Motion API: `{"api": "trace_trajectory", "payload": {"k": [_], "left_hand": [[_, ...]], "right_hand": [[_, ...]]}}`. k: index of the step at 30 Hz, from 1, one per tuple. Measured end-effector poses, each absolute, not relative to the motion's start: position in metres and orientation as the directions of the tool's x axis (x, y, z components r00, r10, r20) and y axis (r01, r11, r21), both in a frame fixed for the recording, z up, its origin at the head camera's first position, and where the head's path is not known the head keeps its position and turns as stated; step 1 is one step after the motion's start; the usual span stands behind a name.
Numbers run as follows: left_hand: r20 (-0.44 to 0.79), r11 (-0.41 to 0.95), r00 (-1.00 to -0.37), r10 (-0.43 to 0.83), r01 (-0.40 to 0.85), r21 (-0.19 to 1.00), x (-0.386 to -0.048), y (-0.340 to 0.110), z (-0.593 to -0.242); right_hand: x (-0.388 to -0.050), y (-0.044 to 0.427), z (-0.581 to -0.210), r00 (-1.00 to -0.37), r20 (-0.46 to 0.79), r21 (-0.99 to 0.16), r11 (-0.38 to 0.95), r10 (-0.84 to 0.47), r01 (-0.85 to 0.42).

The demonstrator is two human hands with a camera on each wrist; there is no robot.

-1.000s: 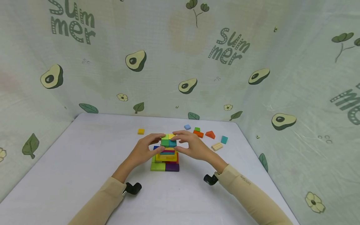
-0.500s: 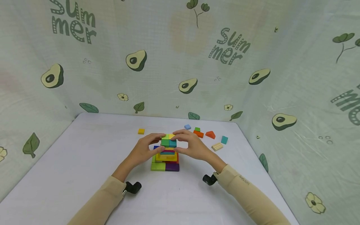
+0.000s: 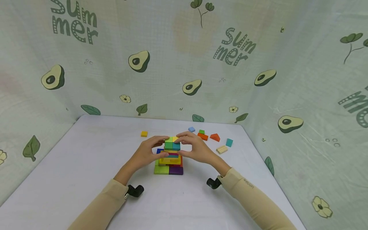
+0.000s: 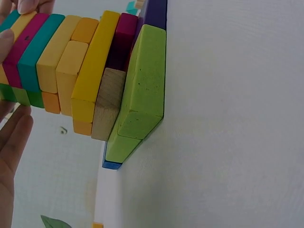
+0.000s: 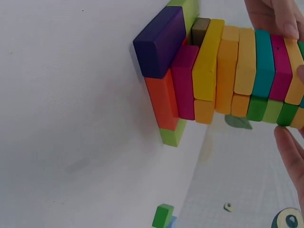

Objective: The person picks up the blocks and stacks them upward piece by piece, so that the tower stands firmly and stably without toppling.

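Observation:
A stepped tower of coloured wooden blocks (image 3: pixel 169 161) stands on the white table. Its wide base is light green and purple, and narrower layers rise above. At the top front are a green block (image 3: pixel 168 146) and a teal block (image 3: pixel 176 146). My left hand (image 3: pixel 147 152) holds the upper layers from the left, thumb on the front and fingers behind. From the right, my right hand (image 3: pixel 198 148) grips the same part, its thumb low on the front corner and fingers over the top. In the left wrist view a purple base block (image 4: pixel 155 14) is partly cut off.
Loose blocks lie at the back right: a blue one (image 3: pixel 191 129), an orange one (image 3: pixel 203 137), a red-orange triangle (image 3: pixel 215 137), a teal one (image 3: pixel 229 142) and a ridged natural-wood piece (image 3: pixel 222 149). A yellow block (image 3: pixel 144 134) lies behind the left hand. Patterned cloth (image 3: pixel 161 95) stands behind the table.
My left thumb has slid slightly down the tower's front. Both hands otherwise stay around the upper layers, and the tower stands as before.

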State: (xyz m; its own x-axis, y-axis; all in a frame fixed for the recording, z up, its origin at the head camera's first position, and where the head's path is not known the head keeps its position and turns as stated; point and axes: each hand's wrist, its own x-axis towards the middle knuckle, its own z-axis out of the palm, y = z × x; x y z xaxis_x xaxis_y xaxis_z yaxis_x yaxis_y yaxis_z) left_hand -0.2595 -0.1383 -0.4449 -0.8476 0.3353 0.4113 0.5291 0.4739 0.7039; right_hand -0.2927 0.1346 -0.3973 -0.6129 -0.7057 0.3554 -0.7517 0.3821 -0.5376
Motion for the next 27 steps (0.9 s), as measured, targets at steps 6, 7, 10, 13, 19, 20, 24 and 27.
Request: {"api": "trace_trajectory", "payload": {"k": [6, 7, 10, 13, 19, 20, 24, 27], "left_hand": [[0.424, 0.478, -0.84, 0.337, 0.541, 0.692, -0.26, -0.14, -0.445], [0.425, 0.479, -0.841, 0.335, 0.541, 0.691, -0.26, -0.14, -0.445], [0.423, 0.483, -0.844, 0.33, 0.537, 0.692, -0.26, -0.14, -0.445], [0.413, 0.485, -0.85, 0.327, 0.526, 0.699, -0.26, -0.14, -0.446], [0.388, 0.51, -0.863, 0.325, 0.505, 0.696, -0.259, -0.141, -0.441], [0.385, 0.513, -0.864, 0.326, 0.503, 0.695, -0.259, -0.141, -0.44], [0.371, 0.513, -0.869, 0.327, 0.493, 0.702, -0.258, -0.141, -0.436], [0.365, 0.507, -0.872, 0.328, 0.488, 0.711, -0.258, -0.14, -0.436]], "right_hand": [[-0.294, 0.135, -0.398, -0.609, 0.351, -0.544, 0.375, -0.711, -0.751], [-0.294, 0.135, -0.398, -0.607, 0.35, -0.544, 0.372, -0.714, -0.752], [-0.295, 0.139, -0.396, -0.603, 0.343, -0.541, 0.373, -0.72, -0.754], [-0.296, 0.147, -0.393, -0.609, 0.342, -0.541, 0.381, -0.715, -0.75], [-0.314, 0.17, -0.396, -0.654, 0.335, -0.513, 0.451, -0.678, -0.73], [-0.318, 0.173, -0.399, -0.668, 0.323, -0.505, 0.475, -0.67, -0.721], [-0.338, 0.181, -0.411, -0.718, 0.256, -0.488, 0.555, -0.647, -0.674], [-0.352, 0.183, -0.419, -0.752, 0.196, -0.477, 0.609, -0.63, -0.634]]}}
